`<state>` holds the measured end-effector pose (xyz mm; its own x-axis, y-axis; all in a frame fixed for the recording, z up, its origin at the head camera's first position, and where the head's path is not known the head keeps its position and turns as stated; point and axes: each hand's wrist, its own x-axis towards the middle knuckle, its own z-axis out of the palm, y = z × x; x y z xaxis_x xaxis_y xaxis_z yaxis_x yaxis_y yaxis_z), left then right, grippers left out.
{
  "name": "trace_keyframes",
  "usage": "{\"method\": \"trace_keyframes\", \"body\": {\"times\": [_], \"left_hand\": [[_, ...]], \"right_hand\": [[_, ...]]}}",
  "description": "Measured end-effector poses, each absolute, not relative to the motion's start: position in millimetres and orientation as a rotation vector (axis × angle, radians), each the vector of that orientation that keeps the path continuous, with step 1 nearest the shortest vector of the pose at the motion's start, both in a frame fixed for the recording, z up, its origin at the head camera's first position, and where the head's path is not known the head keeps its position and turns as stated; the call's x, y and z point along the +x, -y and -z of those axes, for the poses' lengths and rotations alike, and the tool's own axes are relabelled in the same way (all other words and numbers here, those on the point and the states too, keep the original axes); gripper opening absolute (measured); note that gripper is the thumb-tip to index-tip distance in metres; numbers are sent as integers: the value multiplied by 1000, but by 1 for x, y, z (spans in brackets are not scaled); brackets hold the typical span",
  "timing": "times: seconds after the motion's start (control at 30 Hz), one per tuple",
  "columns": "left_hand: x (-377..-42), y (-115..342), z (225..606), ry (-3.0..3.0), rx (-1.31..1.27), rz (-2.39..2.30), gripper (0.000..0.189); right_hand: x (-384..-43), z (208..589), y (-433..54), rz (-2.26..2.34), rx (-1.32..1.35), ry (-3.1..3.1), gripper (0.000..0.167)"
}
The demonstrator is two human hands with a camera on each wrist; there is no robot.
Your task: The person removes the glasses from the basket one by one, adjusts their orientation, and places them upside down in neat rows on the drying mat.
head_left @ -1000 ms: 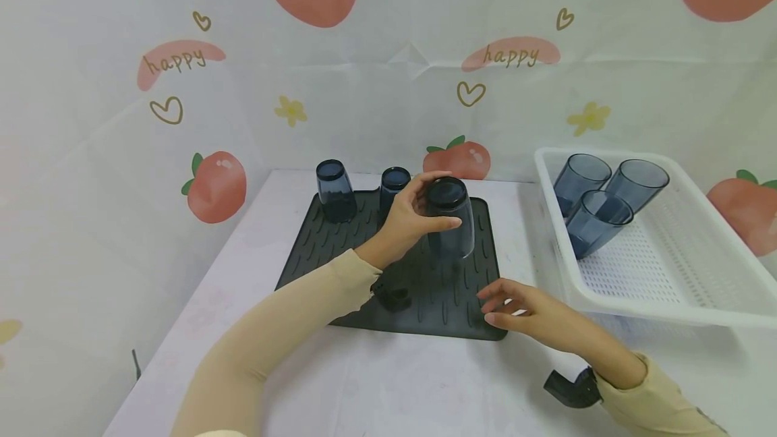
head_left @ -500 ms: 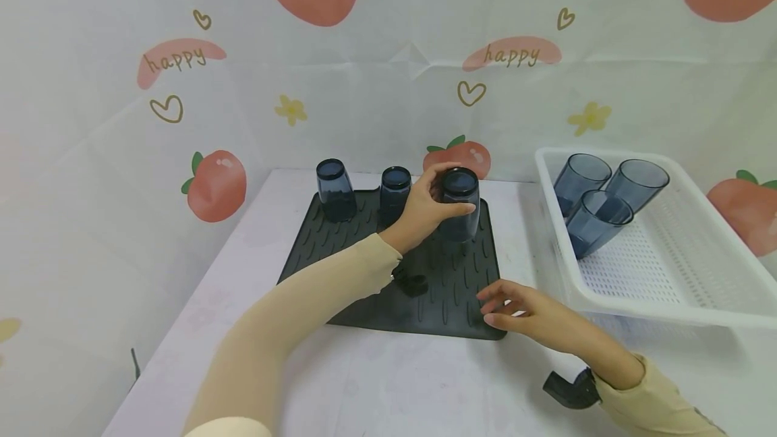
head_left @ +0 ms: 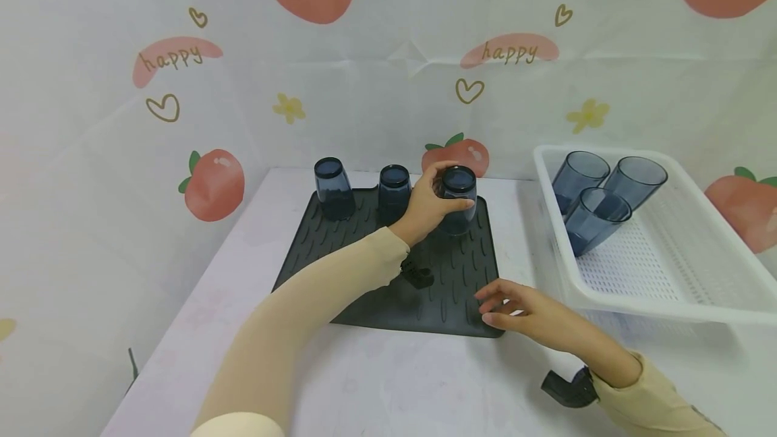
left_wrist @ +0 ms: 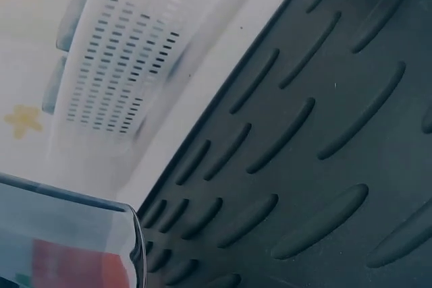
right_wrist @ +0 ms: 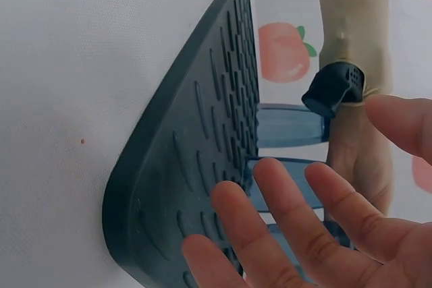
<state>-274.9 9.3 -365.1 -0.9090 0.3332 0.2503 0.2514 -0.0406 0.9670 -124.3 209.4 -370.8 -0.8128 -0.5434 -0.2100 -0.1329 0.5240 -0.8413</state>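
Observation:
My left hand point(head_left: 425, 208) grips an upside-down blue-tinted drinking glass point(head_left: 459, 182) near the back right corner of a dark ridged drying mat point(head_left: 449, 312). In the left wrist view the glass point(left_wrist: 61, 224) fills the lower left, its rim right at the mat's edge. To its left on the mat stand two more upturned glasses, one next to my hand point(head_left: 394, 197) and one farther left point(head_left: 335, 195). My right hand point(head_left: 525, 310) holds nothing; its fingers are relaxed by the mat's front right corner.
A white perforated basket point(head_left: 567, 282) stands right of the mat. Leaning inside its left end are three blue glasses point(head_left: 596, 224), mouths up. A patterned cloth backdrop point(head_left: 364, 86) rises behind the white table point(head_left: 388, 390).
My left hand has carried the glass right and back over the mat, then lowered it slightly. My right hand has stayed in place.

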Motion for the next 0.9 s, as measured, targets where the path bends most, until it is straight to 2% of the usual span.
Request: {"method": "trace_keyframes", "body": {"times": [0.9], "left_hand": [[-290,-15,380,-2233,519,-2122,68]], "right_hand": [[-126,373,-210,1243,-563,-2313,36]]}}
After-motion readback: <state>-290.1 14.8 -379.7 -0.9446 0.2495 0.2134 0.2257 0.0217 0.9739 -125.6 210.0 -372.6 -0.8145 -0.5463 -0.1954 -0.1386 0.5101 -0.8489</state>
